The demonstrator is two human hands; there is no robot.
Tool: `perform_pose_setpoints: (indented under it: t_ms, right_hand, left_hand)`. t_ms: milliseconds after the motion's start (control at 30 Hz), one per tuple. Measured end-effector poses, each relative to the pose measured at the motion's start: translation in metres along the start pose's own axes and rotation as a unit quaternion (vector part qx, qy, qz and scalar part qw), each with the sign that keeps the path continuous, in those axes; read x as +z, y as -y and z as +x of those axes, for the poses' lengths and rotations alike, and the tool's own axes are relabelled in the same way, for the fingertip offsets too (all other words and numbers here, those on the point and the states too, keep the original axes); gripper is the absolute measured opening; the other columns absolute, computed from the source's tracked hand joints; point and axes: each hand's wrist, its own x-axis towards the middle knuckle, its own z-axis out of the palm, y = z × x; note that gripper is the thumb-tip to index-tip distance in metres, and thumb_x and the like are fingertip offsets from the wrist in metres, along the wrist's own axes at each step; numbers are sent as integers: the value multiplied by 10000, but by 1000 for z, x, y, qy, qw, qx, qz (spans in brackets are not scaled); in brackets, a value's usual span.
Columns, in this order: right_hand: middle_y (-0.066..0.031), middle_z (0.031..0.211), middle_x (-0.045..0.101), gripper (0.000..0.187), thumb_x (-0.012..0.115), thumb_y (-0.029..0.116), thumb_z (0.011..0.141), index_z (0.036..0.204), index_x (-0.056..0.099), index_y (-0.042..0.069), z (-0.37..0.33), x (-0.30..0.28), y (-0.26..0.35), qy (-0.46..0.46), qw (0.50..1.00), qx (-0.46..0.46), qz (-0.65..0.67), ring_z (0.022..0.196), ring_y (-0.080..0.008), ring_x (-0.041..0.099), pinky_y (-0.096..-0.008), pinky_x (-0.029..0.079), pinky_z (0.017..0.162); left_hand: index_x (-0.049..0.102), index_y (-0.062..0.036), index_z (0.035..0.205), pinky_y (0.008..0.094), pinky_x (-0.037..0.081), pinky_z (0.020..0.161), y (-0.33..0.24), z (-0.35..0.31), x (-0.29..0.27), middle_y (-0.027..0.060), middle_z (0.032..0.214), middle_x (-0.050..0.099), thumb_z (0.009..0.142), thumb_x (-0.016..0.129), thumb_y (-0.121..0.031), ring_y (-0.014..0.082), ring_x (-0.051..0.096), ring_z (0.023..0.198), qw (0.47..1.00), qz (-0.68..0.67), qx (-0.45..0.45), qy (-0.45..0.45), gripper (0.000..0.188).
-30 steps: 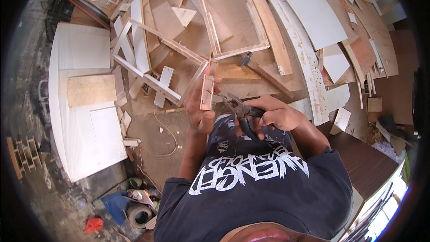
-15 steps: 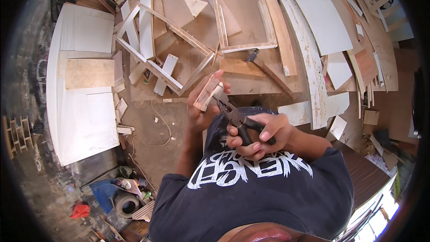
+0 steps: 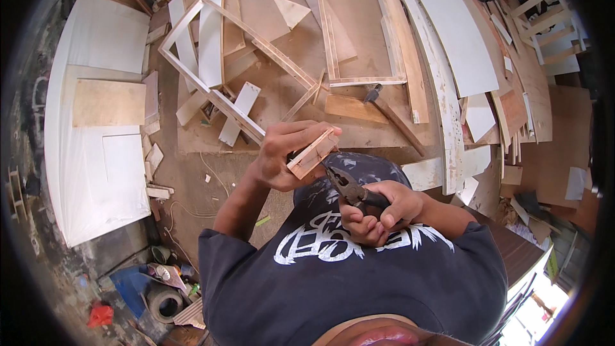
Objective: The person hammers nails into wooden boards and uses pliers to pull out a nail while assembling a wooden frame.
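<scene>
Closed around a small block of wood (image 3: pixel 312 154) is my left hand (image 3: pixel 282 154), held up in front of my chest. The block's bare, layered-looking face is turned up. My right hand (image 3: pixel 378 214) grips a pair of dark pliers (image 3: pixel 351 187) by the handles. The pliers' jaws point up and left towards the block, with their tip close to its lower right side; whether they touch it I cannot tell. Beyond my hands a hammer (image 3: pixel 392 115) with a wooden handle lies on the brown board (image 3: pixel 359 134).
Wooden frames (image 3: pixel 368 81) and offcuts (image 3: pixel 288 11) cover the work surface ahead. Long white panels (image 3: pixel 448 22) lie to the right. On the left stands a white covered slab (image 3: pixel 96 173) with a plywood piece (image 3: pixel 109 102) on it. A tape roll (image 3: pixel 165 304) sits low at the left.
My left hand has turned the block, so its bare face shows more. The pliers have come away slightly down and right, and their handles are closer together. The view has shifted a little.
</scene>
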Motion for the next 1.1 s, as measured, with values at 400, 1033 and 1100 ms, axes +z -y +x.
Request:
perform_pose_setpoints:
  t_ms: [400,1033,1100]
  right_hand:
    - [1,900,454,458,844,186,892,1136,469,91,59,1,22,-16,997,-70,-15,752,-85,450,-220,350,578]
    - [-76,962,635,315,711,203,984,1204,609,1,24,-1,40,-228,884,-270,-305,834,-134,621,-292,495,749]
    - [-74,1031,630,349,705,222,993,1263,625,16,27,-8,49,-335,788,-297,-423,928,-161,635,-359,497,861]
  left_hand:
    - [682,58,1225,325,545,696,34,13,-50,143,943,709,854,690,-106,237,703,789,1000,0,-22,6,406]
    - [573,65,1436,305,550,775,112,20,-30,81,996,712,961,616,-33,133,662,871,976,36,-139,-166,487]
    - [536,81,1477,305,539,763,91,40,-20,86,982,710,976,651,-222,153,666,847,960,-70,-168,-213,596]
